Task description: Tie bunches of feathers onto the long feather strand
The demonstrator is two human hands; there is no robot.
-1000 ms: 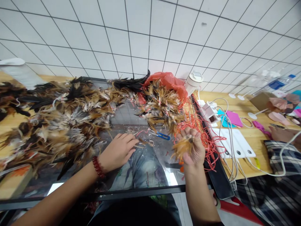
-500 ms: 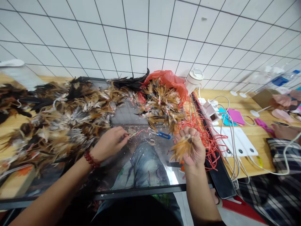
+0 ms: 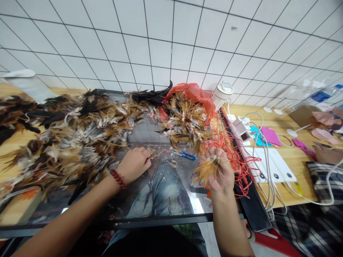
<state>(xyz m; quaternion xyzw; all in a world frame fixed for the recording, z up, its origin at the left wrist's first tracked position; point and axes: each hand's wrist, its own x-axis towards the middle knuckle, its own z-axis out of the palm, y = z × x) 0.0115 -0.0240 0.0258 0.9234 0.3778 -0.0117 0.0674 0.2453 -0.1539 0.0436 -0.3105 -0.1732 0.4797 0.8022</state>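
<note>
In the head view my right hand (image 3: 222, 171) is closed around a small bunch of tan feathers (image 3: 205, 171), palm turned up and the tips pointing left. My left hand (image 3: 136, 162), with a red bead bracelet (image 3: 118, 179) at the wrist, hovers over the glass tabletop, its fingers curled together. Whatever those fingers pinch is hidden. Between the two hands lie blue thread snips (image 3: 187, 155) and small feather scraps. A large heap of brown, white and black feathers (image 3: 88, 139) spreads to the left. Tied feather bunches (image 3: 186, 119) are piled behind my right hand.
Tangled red string (image 3: 227, 160) lies beside my right hand, near a red plastic bag (image 3: 191, 93) and a white lidded cup (image 3: 222, 93). Farther right are a white power strip (image 3: 270, 162) with cables and coloured paper (image 3: 270, 135). Another person's hand (image 3: 328, 153) shows at the right edge.
My left hand has moved slightly right and rolled, so its back now faces up and hides its fingertips. My right hand keeps its hold on the feathers. The view has shifted slightly.
</note>
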